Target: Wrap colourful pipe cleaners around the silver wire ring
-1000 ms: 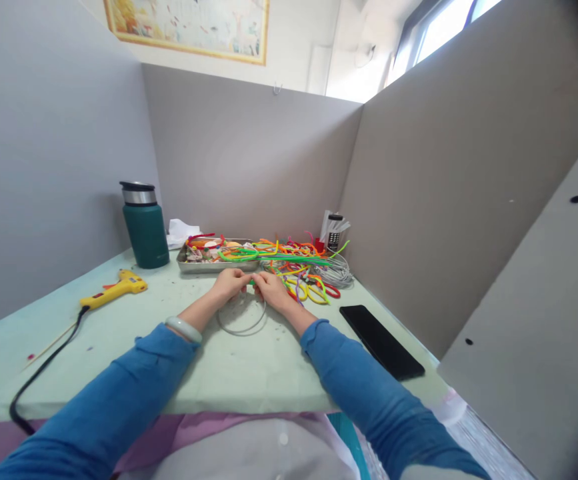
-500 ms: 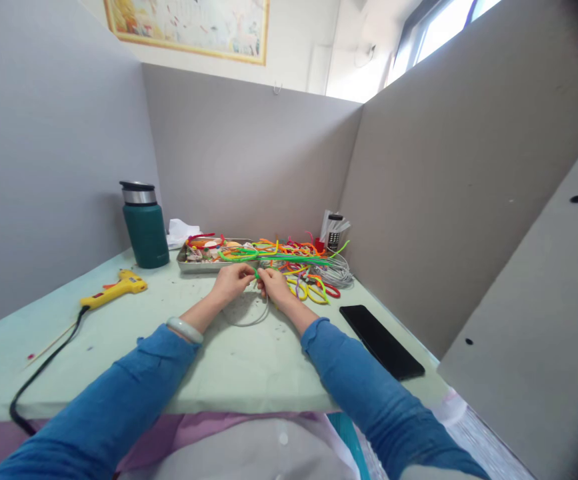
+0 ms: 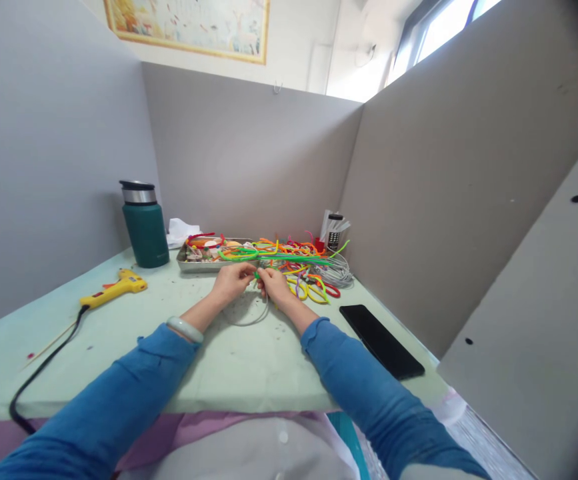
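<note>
My left hand [image 3: 233,281] and my right hand [image 3: 275,285] meet over the middle of the table, fingertips nearly touching. Both are closed in a pinch on a small green pipe cleaner [image 3: 257,275], most of which the fingers hide. A thin grey cord [image 3: 249,325] curves in a loop below the hands, above or on the tabletop; how it joins the green piece cannot be made out. Just beyond the hands lies a tangled pile of coloured pipe cleaners [image 3: 313,259], with green lengths across it.
A metal tray [image 3: 203,268] of small parts sits behind my left hand. Leftward are a green bottle [image 3: 146,233] and a yellow glue gun [image 3: 119,288] with a black cable. A black phone [image 3: 381,341] lies at right. Grey partitions [image 3: 249,147] enclose the table.
Both hands stay in the same place with their pinch. Only a slight shift of the fingers around the green piece shows.
</note>
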A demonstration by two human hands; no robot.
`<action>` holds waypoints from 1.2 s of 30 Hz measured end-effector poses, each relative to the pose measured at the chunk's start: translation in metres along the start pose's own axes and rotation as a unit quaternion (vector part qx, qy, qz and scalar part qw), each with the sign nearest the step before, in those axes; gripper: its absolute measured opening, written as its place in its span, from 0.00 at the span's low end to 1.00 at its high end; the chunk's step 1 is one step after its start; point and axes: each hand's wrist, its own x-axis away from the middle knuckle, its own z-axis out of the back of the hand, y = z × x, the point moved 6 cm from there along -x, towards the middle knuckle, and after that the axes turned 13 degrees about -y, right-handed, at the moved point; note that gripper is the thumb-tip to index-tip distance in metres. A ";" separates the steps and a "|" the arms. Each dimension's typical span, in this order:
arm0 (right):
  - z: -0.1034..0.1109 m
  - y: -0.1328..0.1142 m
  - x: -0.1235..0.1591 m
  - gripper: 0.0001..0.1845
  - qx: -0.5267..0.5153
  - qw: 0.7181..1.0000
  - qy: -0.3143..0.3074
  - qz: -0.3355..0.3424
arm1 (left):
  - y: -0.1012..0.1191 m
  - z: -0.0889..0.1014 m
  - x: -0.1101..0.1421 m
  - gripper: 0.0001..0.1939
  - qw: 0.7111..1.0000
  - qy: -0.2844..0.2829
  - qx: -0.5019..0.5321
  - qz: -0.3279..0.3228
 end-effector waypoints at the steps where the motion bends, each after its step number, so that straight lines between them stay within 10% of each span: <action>1: 0.000 0.000 0.000 0.18 0.000 1.000 0.000 0.000 | 0.000 0.000 0.000 0.12 1.000 -0.001 -0.004 0.003; 36: -0.002 -0.007 0.006 0.18 0.023 1.000 -0.015 0.006 | -0.016 -0.010 -0.002 0.15 0.993 -0.089 0.015 0.082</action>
